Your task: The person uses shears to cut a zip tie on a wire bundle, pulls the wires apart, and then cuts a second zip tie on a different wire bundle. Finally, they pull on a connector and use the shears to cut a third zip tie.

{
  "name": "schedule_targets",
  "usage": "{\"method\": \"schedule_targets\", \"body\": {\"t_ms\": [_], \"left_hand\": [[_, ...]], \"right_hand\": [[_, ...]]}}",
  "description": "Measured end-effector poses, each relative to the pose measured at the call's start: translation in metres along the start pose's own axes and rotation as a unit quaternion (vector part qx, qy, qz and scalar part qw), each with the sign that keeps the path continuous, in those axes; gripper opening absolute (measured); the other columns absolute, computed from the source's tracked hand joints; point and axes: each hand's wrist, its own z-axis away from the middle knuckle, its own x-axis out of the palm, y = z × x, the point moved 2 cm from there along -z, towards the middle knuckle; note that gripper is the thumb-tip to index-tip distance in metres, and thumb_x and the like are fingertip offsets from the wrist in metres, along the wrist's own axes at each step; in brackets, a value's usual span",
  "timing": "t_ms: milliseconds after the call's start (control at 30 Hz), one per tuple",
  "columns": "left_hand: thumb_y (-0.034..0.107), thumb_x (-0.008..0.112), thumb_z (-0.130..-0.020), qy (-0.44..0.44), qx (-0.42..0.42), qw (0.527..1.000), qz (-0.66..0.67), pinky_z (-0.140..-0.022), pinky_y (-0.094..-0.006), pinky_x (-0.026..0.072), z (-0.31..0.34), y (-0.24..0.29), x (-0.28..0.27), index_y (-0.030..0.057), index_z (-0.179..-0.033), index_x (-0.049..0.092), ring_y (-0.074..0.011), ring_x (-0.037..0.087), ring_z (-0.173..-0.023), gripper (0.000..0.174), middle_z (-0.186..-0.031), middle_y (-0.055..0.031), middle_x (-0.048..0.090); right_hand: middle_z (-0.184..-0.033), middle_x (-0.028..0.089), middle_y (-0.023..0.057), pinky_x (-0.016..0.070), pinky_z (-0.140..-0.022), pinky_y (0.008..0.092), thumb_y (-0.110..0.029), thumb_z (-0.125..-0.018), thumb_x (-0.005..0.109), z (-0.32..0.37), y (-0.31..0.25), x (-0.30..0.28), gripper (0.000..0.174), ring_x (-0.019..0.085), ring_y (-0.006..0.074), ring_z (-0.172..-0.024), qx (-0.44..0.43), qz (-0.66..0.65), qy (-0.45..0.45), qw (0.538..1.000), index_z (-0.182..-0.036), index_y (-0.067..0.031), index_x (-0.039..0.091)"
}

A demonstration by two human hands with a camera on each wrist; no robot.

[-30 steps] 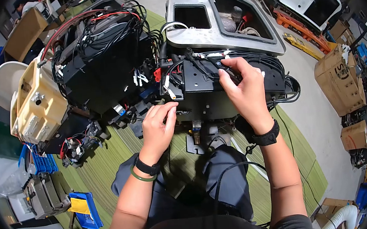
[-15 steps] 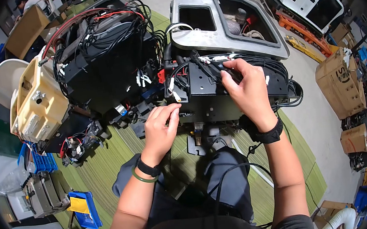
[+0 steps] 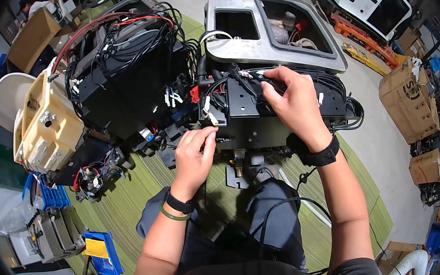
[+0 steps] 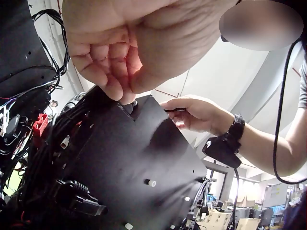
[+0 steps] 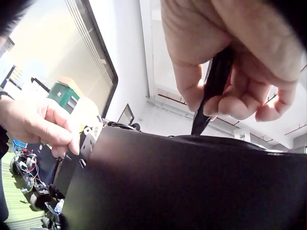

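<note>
A black metal box [image 3: 259,103] with a flat, holed top plate stands before the knees. Over its top, my right hand [image 3: 297,99] pinches a black, tapered, pen-like thing [image 5: 216,86] between thumb and fingers, its narrow end pointing down at the box's edge. My left hand [image 3: 192,159] is at the box's near left corner, fingers bent and fingertips close to the thumb. Those fingertips [image 4: 125,96] overlap a small dark part at the corner; I cannot tell whether they grip it. White connectors [image 3: 213,119] on wires lie just beyond the left hand.
Black cable bundles [image 3: 327,79] run along the box's back and right side. Behind stands a grey metal frame [image 3: 239,45] with window openings. Another black box [image 3: 122,91] heaped with cables and a cream tank [image 3: 48,127] are on the left. A black cord [image 3: 271,206] loops over the lap.
The head view has shifted slightly, so the box sits a little more to the right. Both hands keep nearly the same places at the box, with the fingers bent much as before.
</note>
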Motion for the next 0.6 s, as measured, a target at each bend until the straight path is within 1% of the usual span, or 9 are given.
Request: {"method": "schedule_targets", "body": {"t_ms": [67,167,367,467,600], "left_hand": [[0.005,0.064,-0.089,-0.001,-0.003,1.0,0.001,-0.072,-0.033,0.0503,-0.0002,-0.0007,-0.0001,0.0044,-0.101,0.071,-0.0247,0.064,-0.078,0.014,-0.086,-0.0117,0.068],[0.005,0.064,-0.089,-0.004,-0.003,1.0,0.0,-0.072,-0.033,0.0503,-0.0003,-0.0014,0.0004,0.0041,-0.101,0.07,-0.0246,0.064,-0.078,0.014,-0.086,-0.0117,0.068],[0.005,0.064,-0.089,-0.004,0.001,1.0,0.003,-0.072,-0.033,0.0502,-0.0009,-0.0006,0.0008,0.004,-0.101,0.07,-0.0244,0.064,-0.078,0.014,-0.086,-0.0116,0.068],[0.004,0.064,-0.089,0.002,0.01,1.0,0.002,-0.072,-0.0327,0.05,-0.001,-0.0019,0.0017,0.004,-0.101,0.07,-0.024,0.064,-0.078,0.014,-0.086,-0.0116,0.068],[0.004,0.064,-0.089,0.004,0.008,1.0,0.008,-0.071,-0.0323,0.0499,-0.0004,-0.0024,0.0015,0.0039,-0.101,0.07,-0.0236,0.064,-0.077,0.013,-0.085,-0.0114,0.068]], "right_hand": [[-0.069,0.064,0.0093,0.04,-0.078,0.0367,-0.018,-0.081,0.068,-0.0006,-0.0018,-0.0019,0.02,0.06,0.0248,-0.064,0.019,0.014,-0.029,0.999,-0.094,-0.0024,0.068],[-0.067,0.063,0.0095,0.0401,-0.078,0.0372,-0.019,-0.081,0.069,-0.0025,-0.0033,-0.0042,0.021,0.06,0.0252,-0.063,0.025,0.014,-0.045,0.999,-0.094,-0.0021,0.067],[-0.066,0.061,0.0091,0.0402,-0.078,0.0375,-0.018,-0.081,0.068,-0.0043,-0.0067,-0.0053,0.021,0.06,0.0262,-0.064,0.013,0.03,-0.061,0.998,-0.094,-0.0024,0.067],[-0.065,0.061,0.0089,0.0403,-0.077,0.0378,-0.018,-0.081,0.068,-0.0035,-0.0037,-0.0033,0.021,0.06,0.0261,-0.065,-0.005,0.03,-0.049,0.998,-0.094,-0.0024,0.067],[-0.064,0.061,0.0088,0.0401,-0.077,0.0378,-0.019,-0.081,0.068,-0.0028,-0.0049,-0.0048,0.021,0.06,0.0262,-0.065,0.007,0.021,-0.058,0.998,-0.095,-0.0023,0.067]]}}
